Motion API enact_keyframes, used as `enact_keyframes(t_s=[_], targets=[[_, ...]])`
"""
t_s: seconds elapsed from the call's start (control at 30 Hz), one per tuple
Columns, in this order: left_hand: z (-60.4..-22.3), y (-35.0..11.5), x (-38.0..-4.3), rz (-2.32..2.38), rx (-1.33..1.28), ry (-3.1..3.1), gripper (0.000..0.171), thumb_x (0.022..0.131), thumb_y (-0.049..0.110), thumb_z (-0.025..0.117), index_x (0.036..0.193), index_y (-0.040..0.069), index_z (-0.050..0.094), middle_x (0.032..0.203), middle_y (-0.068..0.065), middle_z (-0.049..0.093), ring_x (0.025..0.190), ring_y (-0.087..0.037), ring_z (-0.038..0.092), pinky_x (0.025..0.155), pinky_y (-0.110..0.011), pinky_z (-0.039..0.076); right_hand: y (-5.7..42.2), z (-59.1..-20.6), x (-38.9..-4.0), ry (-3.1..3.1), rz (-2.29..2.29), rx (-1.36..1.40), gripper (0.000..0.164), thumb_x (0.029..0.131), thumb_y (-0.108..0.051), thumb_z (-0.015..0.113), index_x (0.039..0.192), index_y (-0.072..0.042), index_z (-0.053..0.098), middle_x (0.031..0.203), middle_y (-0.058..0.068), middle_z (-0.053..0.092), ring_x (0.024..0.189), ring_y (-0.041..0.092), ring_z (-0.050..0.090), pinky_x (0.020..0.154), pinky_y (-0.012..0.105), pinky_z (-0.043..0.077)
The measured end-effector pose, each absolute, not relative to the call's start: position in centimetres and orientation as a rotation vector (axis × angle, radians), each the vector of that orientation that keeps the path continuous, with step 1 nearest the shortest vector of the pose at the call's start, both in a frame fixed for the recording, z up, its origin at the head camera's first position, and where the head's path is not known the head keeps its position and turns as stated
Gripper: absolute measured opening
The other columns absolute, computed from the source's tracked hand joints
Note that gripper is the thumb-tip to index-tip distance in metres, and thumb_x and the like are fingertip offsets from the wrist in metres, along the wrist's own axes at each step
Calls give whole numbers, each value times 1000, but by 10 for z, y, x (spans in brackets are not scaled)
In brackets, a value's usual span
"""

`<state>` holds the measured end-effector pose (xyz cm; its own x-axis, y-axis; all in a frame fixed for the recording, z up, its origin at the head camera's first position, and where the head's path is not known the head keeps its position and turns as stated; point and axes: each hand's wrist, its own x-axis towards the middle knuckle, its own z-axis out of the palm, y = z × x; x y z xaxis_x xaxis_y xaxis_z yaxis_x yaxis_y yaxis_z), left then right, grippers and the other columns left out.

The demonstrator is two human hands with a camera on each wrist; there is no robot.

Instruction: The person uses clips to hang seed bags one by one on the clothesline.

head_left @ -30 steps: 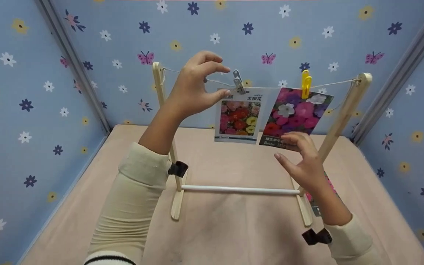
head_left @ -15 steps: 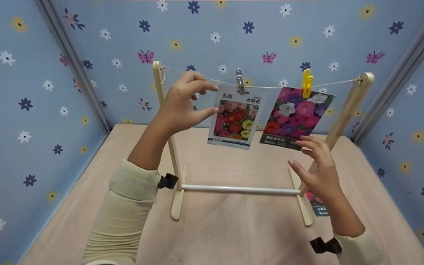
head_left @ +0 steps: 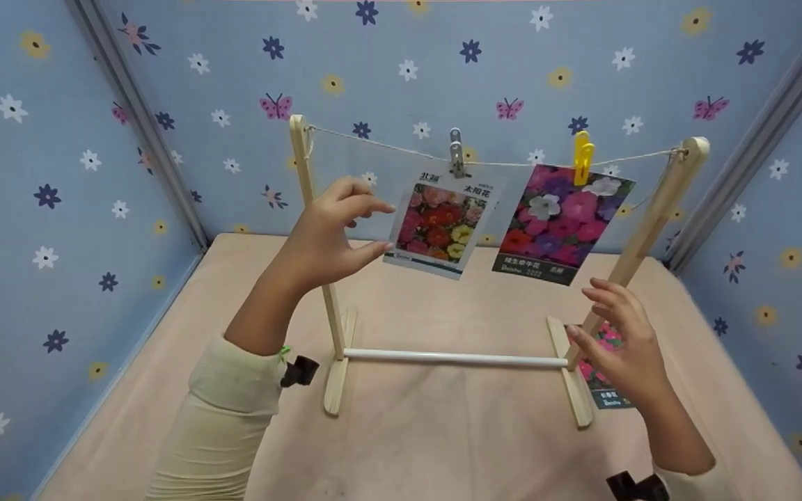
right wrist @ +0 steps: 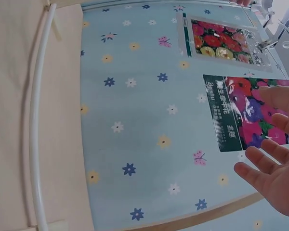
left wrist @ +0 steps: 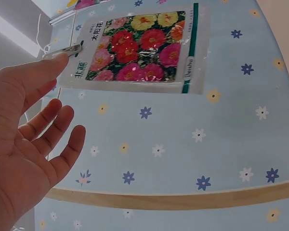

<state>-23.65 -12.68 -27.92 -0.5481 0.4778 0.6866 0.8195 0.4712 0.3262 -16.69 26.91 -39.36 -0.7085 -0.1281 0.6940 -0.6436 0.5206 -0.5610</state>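
Note:
A white-edged flower seed packet (head_left: 439, 223) hangs tilted from a string (head_left: 387, 145), held by a grey clothes peg (head_left: 457, 154). To its right a yellow clothes peg (head_left: 583, 158) holds a seed packet with pink and purple flowers (head_left: 561, 223). My left hand (head_left: 328, 233) is just left of the white packet, thumb and forefinger apart with nothing between them. Below the purple packet, my right hand (head_left: 627, 348) has its fingers spread loosely and holds nothing. In the right wrist view that hand (right wrist: 279, 168) overlaps the purple packet's edge.
Two wooden posts (head_left: 651, 216) carry the string, joined low down by a white rod (head_left: 453, 358). Another flower packet (head_left: 606, 396) lies on the table by the right foot, partly covered by my right hand. Flower-patterned walls (head_left: 234, 42) enclose the table.
My left hand has come down and left from beside the grey peg. My right hand has drawn back right and down from the purple packet. The white packet has swung leftward at its bottom.

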Motion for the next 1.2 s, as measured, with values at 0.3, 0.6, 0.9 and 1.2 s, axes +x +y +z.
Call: enact_keyframes(t_s=[0.3, 0.6, 0.9, 1.2], targets=[[-305, -141, -225, -889, -1009, -2269, 38, 79, 12, 82, 114, 5, 69, 110, -10, 57, 95, -21, 57, 77, -33, 54, 284, -400, -161, -2202, 1103, 588, 62, 74, 15, 76, 132, 1, 56, 142, 17, 45, 128, 9, 43, 101, 15, 37], [-329, -157, -218, -1009, -944, -2385, 60, 75, 11, 86, 130, 10, 62, 121, -8, 54, 105, -23, 57, 80, -44, 53, 301, -403, -152, -2226, 1115, 458, 65, 71, 18, 75, 132, 7, 53, 143, 22, 41, 124, 1, 43, 98, 10, 36], [-354, -178, -210, -1068, -872, -2341, 59, 73, 11, 87, 127, 11, 64, 123, -6, 56, 102, -24, 58, 83, -43, 53, 321, -415, -146, -2268, 1148, 353, 72, 75, 13, 76, 140, -5, 51, 144, 8, 44, 120, 2, 48, 95, 10, 40], [-379, -203, -203, -1141, -759, -2312, 58, 71, 6, 87, 125, 7, 64, 122, -8, 57, 103, -21, 59, 85, -44, 53, 341, -427, -141, -2330, 1176, 177, 69, 83, 6, 73, 144, -11, 48, 142, 9, 44, 118, 1, 48, 94, 9, 39]])
